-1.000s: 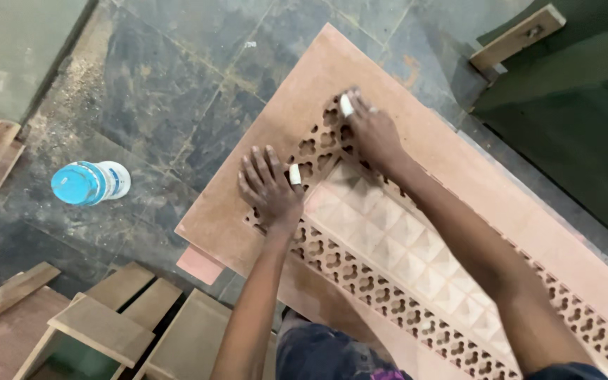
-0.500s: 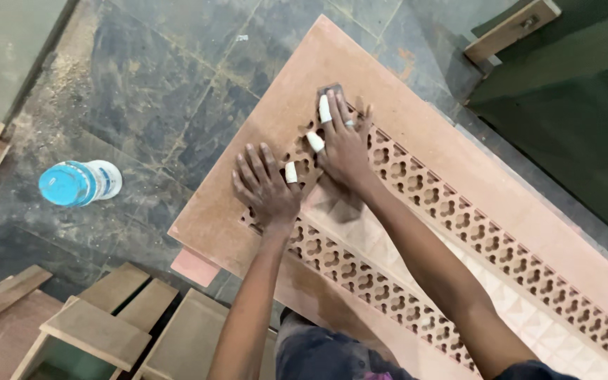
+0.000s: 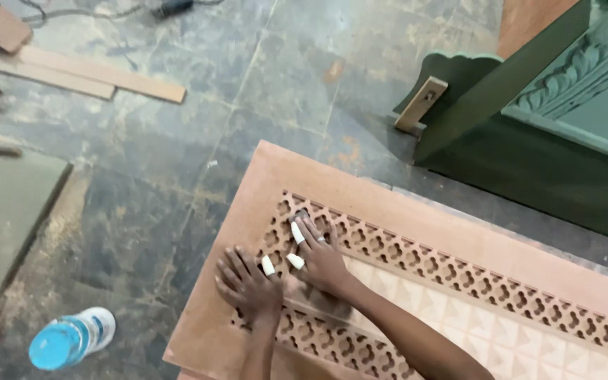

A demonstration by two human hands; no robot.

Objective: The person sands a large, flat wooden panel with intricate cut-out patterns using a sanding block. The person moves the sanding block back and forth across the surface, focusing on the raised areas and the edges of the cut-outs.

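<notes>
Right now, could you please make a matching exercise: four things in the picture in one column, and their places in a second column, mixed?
1. plastic bottle
2. green carved furniture
3. wooden strips
4. right hand

A. top right, standing on the floor
B. on the lattice border of the carved panel
C. bottom left, lying on the floor
D. top left, lying on the floor

Pairs: 1-C, 2-A, 3-D, 4-B

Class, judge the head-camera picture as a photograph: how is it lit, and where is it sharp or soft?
Head view: soft, even light with no glare; a faint shadow lies under the right hand on the carved wooden panel; the left hand and the fretwork look fairly sharp; the blue bottle at the lower left and the planks at the top left look softer; the stone floor has dull sheen only.
</notes>
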